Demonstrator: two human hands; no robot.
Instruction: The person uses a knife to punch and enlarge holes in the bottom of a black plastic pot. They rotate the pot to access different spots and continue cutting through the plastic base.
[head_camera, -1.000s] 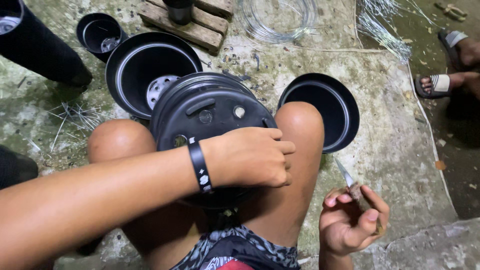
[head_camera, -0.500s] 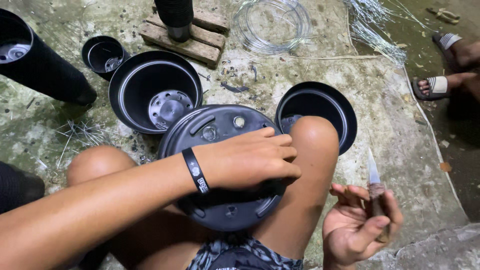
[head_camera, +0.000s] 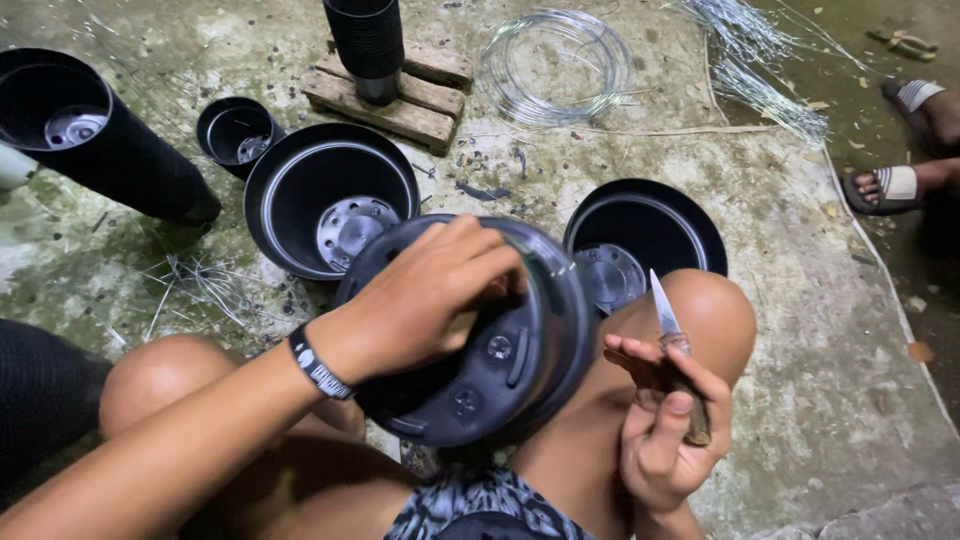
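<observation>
Black upturned pot (head_camera: 500, 370) gripped by left hand (head_camera: 420, 300); right hand (head_camera: 665, 420) clamps knife (head_camera: 672, 340) just beside its rim.

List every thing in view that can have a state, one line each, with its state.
left hand: spread over the upturned base of the black pot, gripping it
black pot: tilted on its side between the knees, base toward the camera
right hand: closed round the knife handle
knife: blade bare, pointing up
large pot: upright, open
right pot: upright, open
wire coil: coiled, flat on the ground
</observation>
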